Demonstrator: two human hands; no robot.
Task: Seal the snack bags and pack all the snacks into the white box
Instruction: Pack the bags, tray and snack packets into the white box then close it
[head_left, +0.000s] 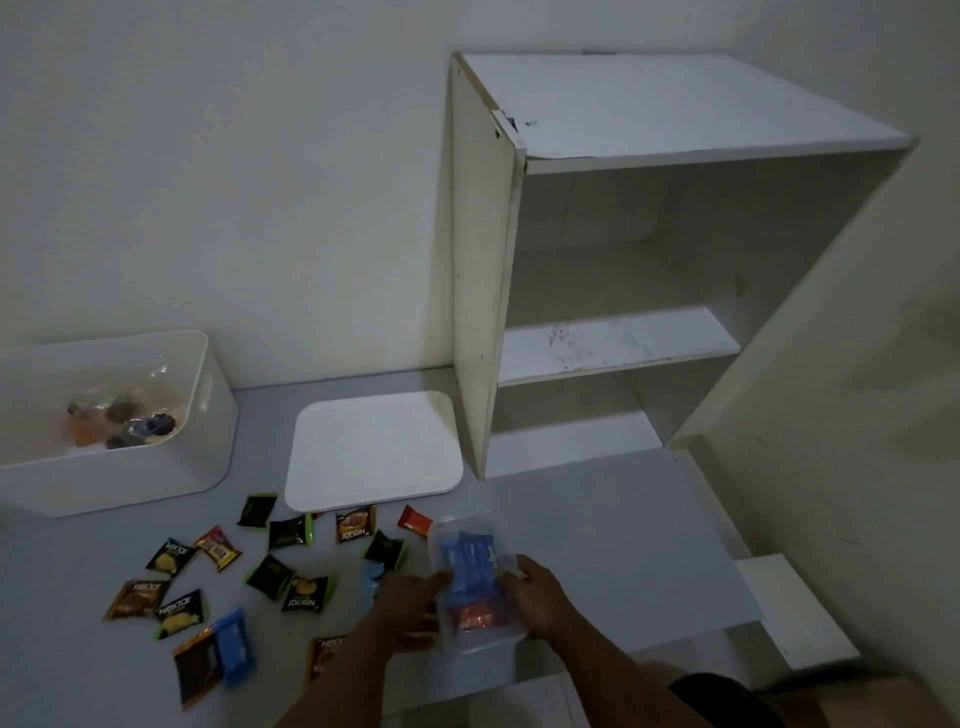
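Both hands are on the clear snack bag (475, 587) right in front of the person: the left hand (410, 597) grips its left edge, the right hand (535, 597) pinches the right edge, fingers curled onto the plastic. The bag runs lengthwise away from the body, blue packets toward the far end, something red nearest the wrists. Whether its mouth is sealed is hard to tell; the plastic blurs there. The white box (208, 415) sits well off to the far left, beyond the left hand, so that hand has the shorter reach. It already holds a clear bag with dark and orange pieces, too smeared to name. Loose snack packets (291, 571) lie scattered on the desk (623, 545) left of the hands, between them and the box. A white lid (374, 452) lies flat straight ahead, beside an open shelf unit (649, 260). One packet is half hidden under the left forearm.
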